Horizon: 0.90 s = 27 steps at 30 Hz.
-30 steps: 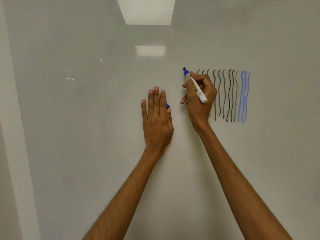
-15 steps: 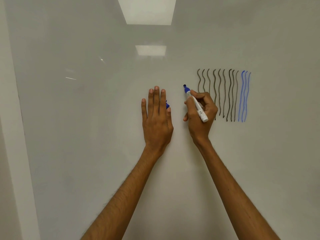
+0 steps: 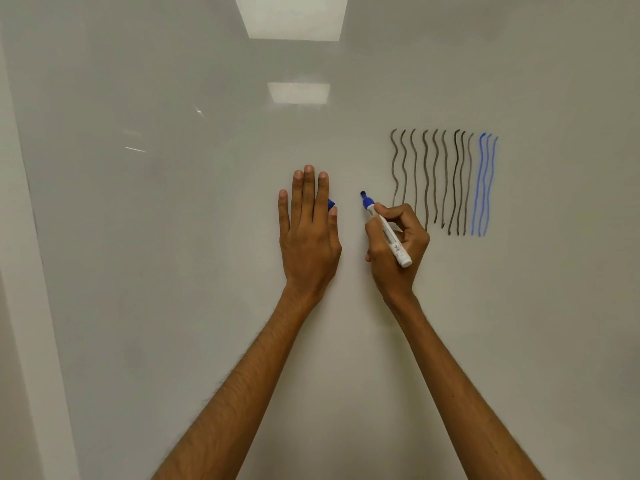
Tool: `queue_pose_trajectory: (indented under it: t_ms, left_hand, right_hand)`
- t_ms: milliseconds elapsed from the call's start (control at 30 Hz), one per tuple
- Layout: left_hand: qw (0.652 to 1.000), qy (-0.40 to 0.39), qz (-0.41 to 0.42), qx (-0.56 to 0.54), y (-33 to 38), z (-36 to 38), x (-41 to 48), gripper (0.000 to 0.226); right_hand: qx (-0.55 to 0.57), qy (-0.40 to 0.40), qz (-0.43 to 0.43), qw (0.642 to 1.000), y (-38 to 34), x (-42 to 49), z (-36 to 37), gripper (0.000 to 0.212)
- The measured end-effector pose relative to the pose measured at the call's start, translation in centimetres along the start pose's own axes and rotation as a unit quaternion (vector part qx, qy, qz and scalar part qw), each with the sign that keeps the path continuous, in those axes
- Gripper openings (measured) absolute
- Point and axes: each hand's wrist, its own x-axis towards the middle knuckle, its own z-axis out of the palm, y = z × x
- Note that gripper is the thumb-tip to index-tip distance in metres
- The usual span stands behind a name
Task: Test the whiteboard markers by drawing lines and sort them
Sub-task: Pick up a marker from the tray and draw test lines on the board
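head view. the fingers point(image 3: 391, 210) of the right hand point(image 3: 398, 251) are curled and pinch the barrel of a white marker point(image 3: 389, 235), held slanted right of the frame's centre with its blue tip pointing to the upper left. whether the tip touches the whiteboard point(image 3: 173, 237) cannot be told. the fingers point(image 3: 309, 188) of the left hand point(image 3: 308, 230) are straight and pressed together, laid flat on the board at centre frame. a blue cap point(image 3: 331, 204) shows at the hand's edge between forefinger and thumb; how it is held is hidden.

change noted: within the last second the right hand and marker have been carried downward, from level with the tops of the drawn lines to near their lower ends. no fresh blue stroke is seen along that path. the left hand has not moved. it is judged that this marker is faint or dry, or that the tip was not pressed; a firmer repeat stroke would be needed before it is sorted.

surroundings: a row of dark wavy lines point(image 3: 426, 178) stands at centre right, with three blue wavy lines point(image 3: 485, 185) just beside it on the right. ceiling lights are reflected point(image 3: 292, 15) at top centre. a pale frame edge point(image 3: 20, 237) runs down the left side.

obstruction: the right hand covers the lower ends of the leftmost dark lines. no sorting place is in view.
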Motion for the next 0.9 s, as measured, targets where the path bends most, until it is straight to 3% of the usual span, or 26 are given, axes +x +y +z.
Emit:
queue_pose_trajectory:
  t_ms: [733,900]
  left_hand:
    - [0.999,0.024,0.011,-0.033,-0.4,0.0,-0.6,0.048]
    - [0.998,0.021,0.005,-0.051,-0.4,0.0,-1.1,0.045]
  right_hand:
    - [-0.015,-0.009,0.019,1.000,0.3,-2.4,-1.9,0.020]
    - [0.004,-0.019,0.067,0.998,-0.1,-2.8,-2.3,0.020]
